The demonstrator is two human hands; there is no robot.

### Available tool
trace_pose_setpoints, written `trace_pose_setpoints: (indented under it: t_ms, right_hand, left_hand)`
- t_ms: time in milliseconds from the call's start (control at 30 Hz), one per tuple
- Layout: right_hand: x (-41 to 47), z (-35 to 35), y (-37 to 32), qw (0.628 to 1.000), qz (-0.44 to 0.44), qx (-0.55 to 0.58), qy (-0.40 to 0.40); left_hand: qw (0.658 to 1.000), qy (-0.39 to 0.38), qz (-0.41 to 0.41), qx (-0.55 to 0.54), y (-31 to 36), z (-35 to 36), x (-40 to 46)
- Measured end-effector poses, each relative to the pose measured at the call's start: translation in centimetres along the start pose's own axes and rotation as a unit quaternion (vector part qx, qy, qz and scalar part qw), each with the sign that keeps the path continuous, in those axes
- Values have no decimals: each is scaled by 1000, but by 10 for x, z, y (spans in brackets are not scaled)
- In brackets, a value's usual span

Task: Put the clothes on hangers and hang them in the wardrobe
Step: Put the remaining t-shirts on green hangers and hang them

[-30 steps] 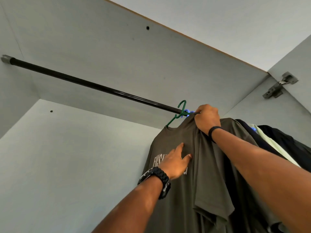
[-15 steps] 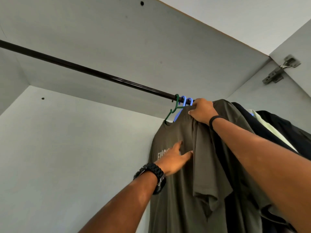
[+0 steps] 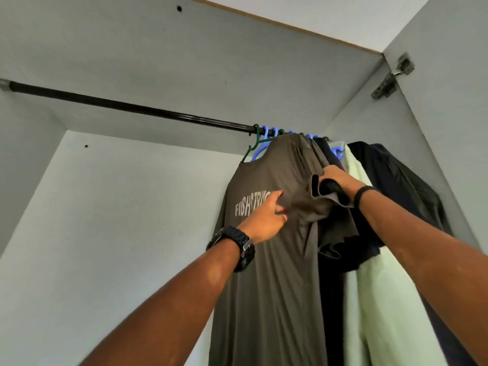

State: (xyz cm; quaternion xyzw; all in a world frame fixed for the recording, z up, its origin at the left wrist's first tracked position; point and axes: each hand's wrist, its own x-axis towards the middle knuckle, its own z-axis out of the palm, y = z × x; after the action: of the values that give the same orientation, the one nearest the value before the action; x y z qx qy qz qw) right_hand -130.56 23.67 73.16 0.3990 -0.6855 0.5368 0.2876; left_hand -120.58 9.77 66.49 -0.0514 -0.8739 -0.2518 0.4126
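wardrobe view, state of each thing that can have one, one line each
olive t-shirt: on the green hanger, hanging from the rail
left hand: open, fingers on the shirt's print
right hand: grips the shirt's sleeve
pale green garment: hanging
black garment: hanging
wardrobe door hinge: door open

The right hand (image 3: 340,180) left the collar of the olive T-shirt (image 3: 269,260) by the rail (image 3: 132,108) and dropped to its sleeve, which it gripped — bunching the fabric. The green hanger (image 3: 254,146) came to hang on the rail. The left hand (image 3: 264,220) curled against the shirt's chest.
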Motion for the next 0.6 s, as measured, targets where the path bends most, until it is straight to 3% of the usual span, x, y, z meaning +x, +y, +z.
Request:
trace_pose_setpoints:
  t_ms: [100, 333, 600]
  right_hand:
    - [-28, -10, 18, 999, 22, -9, -22]
    - [-151, -14, 27, 968, 61, 186, -156]
    - [-326, 25, -10, 892, 70, 335, -296]
  left_hand:
    - [999, 8, -40, 14, 19, 15, -35]
    - [991, 47, -122, 22, 47, 46, -139]
    - [955, 195, -223, 15, 80, 44, -330]
